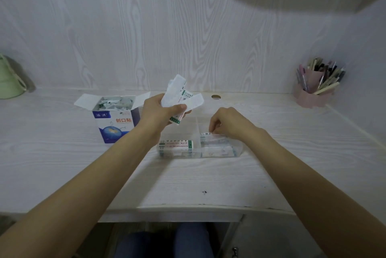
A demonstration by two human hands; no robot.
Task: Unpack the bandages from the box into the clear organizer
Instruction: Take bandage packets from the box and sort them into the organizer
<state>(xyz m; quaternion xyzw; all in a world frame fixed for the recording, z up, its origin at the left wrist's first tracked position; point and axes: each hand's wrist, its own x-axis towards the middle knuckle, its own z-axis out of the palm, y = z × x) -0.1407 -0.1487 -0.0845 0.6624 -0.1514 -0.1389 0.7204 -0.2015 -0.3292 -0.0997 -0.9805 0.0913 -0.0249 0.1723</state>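
Note:
An open blue-and-white bandage box [116, 119] stands on the desk at the left, with several wrapped bandages still inside. My left hand [160, 111] holds a fanned bunch of white bandages [180, 95] above the desk. The clear organizer [238, 151] lies in the middle of the desk, divided into compartments. Bandages lie stacked in its left front compartment [176, 147] and in its right front compartment [217, 149]. My right hand [227, 124] reaches down into the right compartment and pinches a bandage [206, 134] with its fingertips.
A pink holder [313, 90] full of pens stands at the back right. A pale green container [9, 82] sits at the far left edge. A round cable hole [216, 96] is in the desk behind the organizer. The wall closes the desk at the back and right.

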